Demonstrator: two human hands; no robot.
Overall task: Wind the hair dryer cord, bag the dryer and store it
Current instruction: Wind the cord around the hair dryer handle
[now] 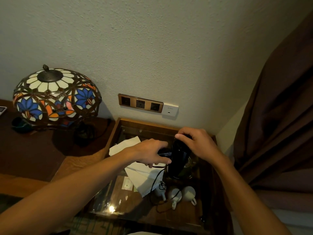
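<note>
I hold a black hair dryer [177, 158] above the glass-topped side table [128, 123]. My left hand [150, 152] grips its handle on the left side. My right hand [197, 141] is closed over the top rear of the dryer body. The black cord [156, 181] hangs down from the dryer in loose loops and trails over the cups on the table. A white cloth bag [142, 177] lies flat on the glass under my left hand, partly hidden by it.
Three white cups [188, 193] stand upside down on the glass near the front. A stained-glass lamp [55, 97] sits on the wooden desk [33, 150] to the left. Wall sockets [140, 103] are above the table. A brown curtain [279, 116] hangs at the right.
</note>
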